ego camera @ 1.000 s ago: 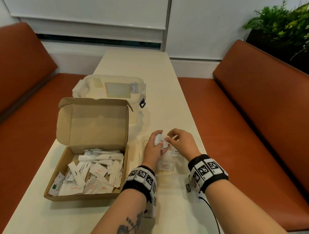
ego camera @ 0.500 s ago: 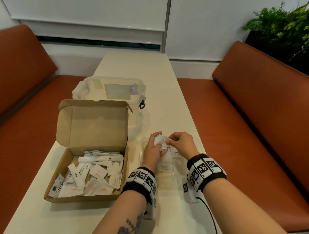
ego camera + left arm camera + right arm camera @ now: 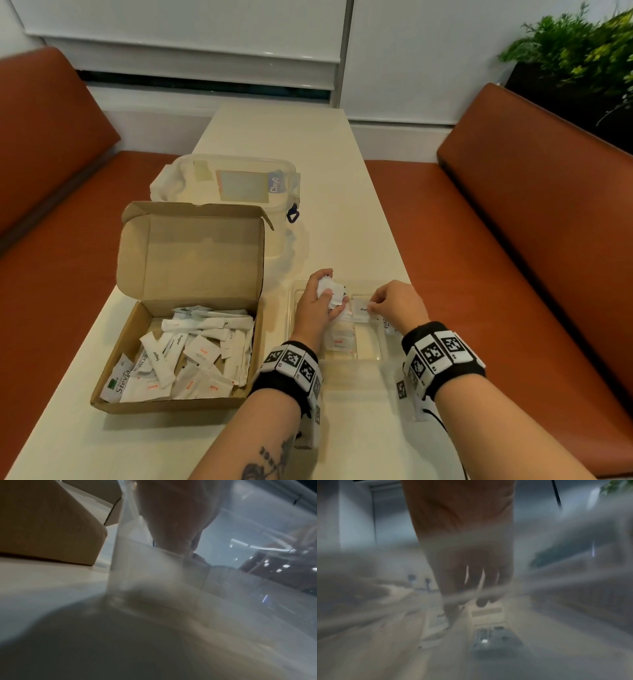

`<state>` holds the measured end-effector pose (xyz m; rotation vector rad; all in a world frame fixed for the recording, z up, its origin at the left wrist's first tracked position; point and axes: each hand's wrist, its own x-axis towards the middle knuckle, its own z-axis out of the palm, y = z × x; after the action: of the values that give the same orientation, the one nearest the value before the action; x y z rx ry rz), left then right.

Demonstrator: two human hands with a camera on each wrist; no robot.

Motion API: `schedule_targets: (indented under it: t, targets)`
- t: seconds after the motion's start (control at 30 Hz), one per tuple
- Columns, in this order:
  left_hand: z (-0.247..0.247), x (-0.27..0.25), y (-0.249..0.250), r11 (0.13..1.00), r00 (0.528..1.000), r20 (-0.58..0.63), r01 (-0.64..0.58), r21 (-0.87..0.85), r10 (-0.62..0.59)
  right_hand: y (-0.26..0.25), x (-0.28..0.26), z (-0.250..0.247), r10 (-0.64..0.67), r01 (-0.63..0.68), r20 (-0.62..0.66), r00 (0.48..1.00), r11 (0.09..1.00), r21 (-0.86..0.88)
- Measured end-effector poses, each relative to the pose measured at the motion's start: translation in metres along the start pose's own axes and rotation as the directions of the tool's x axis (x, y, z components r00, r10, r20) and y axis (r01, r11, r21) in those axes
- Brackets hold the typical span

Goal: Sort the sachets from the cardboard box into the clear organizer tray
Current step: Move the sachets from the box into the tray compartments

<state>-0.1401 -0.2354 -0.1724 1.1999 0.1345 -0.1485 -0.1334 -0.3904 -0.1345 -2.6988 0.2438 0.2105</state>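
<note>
The open cardboard box (image 3: 102, 394) holds several white sachets (image 3: 191, 356) at the left of the table. To its right lies the clear organizer tray (image 3: 368, 358) with a few sachets inside. My left hand (image 3: 317, 305) hovers over the tray's left part and grips a bunch of white sachets (image 3: 330, 291). My right hand (image 3: 394, 305) pinches a single pepper sachet (image 3: 359, 308) over the tray's middle compartment. Both wrist views are blurred; the left one shows the box side (image 3: 51, 527) and the tray wall (image 3: 120, 561).
A lidded clear plastic container (image 3: 233, 185) stands behind the box. Orange bench seats (image 3: 513, 274) flank the narrow cream table (image 3: 308, 137). A plant (image 3: 575, 48) sits at the upper right. A cable runs from my right wrist band (image 3: 442, 359).
My right hand has drawn one sachet away from the bunch in my left hand, moving right and down toward the tray. The left hand stays over the tray's left part.
</note>
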Motion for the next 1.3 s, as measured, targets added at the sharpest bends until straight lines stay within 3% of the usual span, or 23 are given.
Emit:
schedule_targets:
  t: [0.5,0.93,1.0,1.1,1.2,1.3]
  targets:
    - [-0.001,0.001,0.0,1.0,1.0,0.005,-0.004,0.022,0.003,0.0,-0.004,0.013,-0.161,0.155,-0.029,0.987,0.976,-0.15]
    - [-0.001,0.0,0.0,0.999,1.0,0.002,0.008,0.051,-0.008,-0.003,-0.005,0.013,-0.153,0.142,-0.061,0.986,0.978,-0.152]
    - [-0.001,-0.001,0.001,0.999,1.0,0.004,0.013,0.052,-0.013,-0.008,-0.005,0.01,-0.171,0.162,-0.115,0.979,0.983,-0.084]
    - [-0.001,-0.001,0.002,0.999,1.0,0.012,0.016,0.042,-0.017,-0.021,-0.005,0.005,-0.182,0.217,-0.199,0.963,0.96,0.174]
    - [0.0,-0.002,0.002,1.0,0.999,0.019,0.025,0.012,-0.026,-0.032,-0.003,0.003,-0.187,0.233,-0.153,0.97,0.893,0.386]
    - [0.0,-0.002,0.003,0.999,0.999,0.018,0.039,0.021,-0.039,-0.037,-0.002,0.007,-0.182,0.2,-0.084,0.98,0.881,0.428]
